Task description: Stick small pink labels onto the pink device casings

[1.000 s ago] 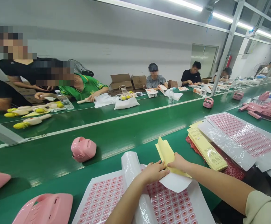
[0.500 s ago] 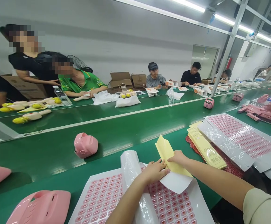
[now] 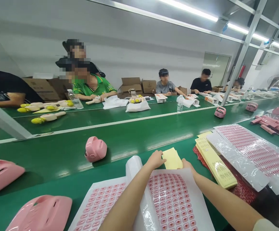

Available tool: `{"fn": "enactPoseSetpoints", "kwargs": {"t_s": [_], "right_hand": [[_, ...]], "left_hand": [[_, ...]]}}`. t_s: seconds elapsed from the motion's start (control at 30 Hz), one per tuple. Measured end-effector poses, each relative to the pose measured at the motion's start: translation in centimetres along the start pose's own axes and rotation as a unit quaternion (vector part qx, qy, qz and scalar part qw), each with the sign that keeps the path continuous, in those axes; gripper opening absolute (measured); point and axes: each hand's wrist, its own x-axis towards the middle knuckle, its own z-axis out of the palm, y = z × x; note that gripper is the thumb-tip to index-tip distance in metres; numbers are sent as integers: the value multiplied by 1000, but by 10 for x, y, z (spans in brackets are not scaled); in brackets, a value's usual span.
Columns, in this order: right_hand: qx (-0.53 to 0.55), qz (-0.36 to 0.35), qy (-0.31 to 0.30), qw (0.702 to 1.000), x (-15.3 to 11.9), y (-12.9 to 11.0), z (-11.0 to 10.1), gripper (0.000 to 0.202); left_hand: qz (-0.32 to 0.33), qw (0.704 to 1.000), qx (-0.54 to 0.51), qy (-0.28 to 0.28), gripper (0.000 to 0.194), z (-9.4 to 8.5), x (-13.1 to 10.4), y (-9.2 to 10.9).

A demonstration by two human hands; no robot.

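A small yellow paper (image 3: 172, 158) lies between my two hands, beyond the top edge of a sheet of pink stickers (image 3: 172, 199). My left hand (image 3: 156, 159) pinches the paper's left edge. At its lower right edge, my right hand (image 3: 187, 166) grips the paper, the fingers partly hidden behind it. A clear film (image 3: 134, 166) is curled back in a roll between the sheet's left and right sticker areas, and my left forearm crosses over it.
Pink plastic housings (image 3: 95, 149) stand on the green belt and near edge at left. Yellow label strips (image 3: 216, 162) and more sticker sheets (image 3: 252, 144) lie at right. People sit across the line, beyond a water bottle (image 3: 180, 104).
The yellow paper's raised flap is down, and the sheet's lifted white corner lies flat. Both hands are farther forward. The view has shifted, and a standing person is now behind the one in green.
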Motion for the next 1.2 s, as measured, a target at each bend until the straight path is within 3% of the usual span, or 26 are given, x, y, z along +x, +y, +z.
{"fn": "enactPoseSetpoints", "kwargs": {"t_s": [0.17, 0.3, 0.47, 0.67, 0.8, 0.9, 0.97, 1.07, 1.13, 1.2], "right_hand": [[50, -37, 32, 998, -11, 10, 14, 19], [112, -65, 85, 988, -15, 19, 22, 17], [160, -83, 151, 972, -12, 26, 27, 18], [199, -111, 174, 958, -10, 30, 30, 18], [219, -114, 184, 952, -7, 32, 34, 18], [266, -111, 167, 943, -4, 32, 31, 26], [313, -115, 114, 936, -3, 33, 22, 38], [364, -133, -26, 921, -5, 35, -7, 43], [420, -137, -81, 894, -10, 35, -32, 43], [480, -160, -81, 859, -17, 34, -57, 46]], "left_hand": [[-20, 998, 53, 12, 33, -4, 41, 6], [-24, 996, 79, -21, 32, 0, 53, 11], [-37, 993, 88, -62, 33, 0, 53, 13], [-36, 990, 62, -120, 30, -4, 50, 15], [-11, 989, -4, -148, 29, -4, 43, 19], [22, 983, -95, -153, 25, -15, 34, 22], [46, 975, -176, -127, 20, -31, 21, 22], [70, 946, -316, -20, 21, -61, -9, 18], [75, 908, -406, 77, 29, -75, -35, 13], [71, 858, -477, 176, 34, -79, -60, 8]]}}
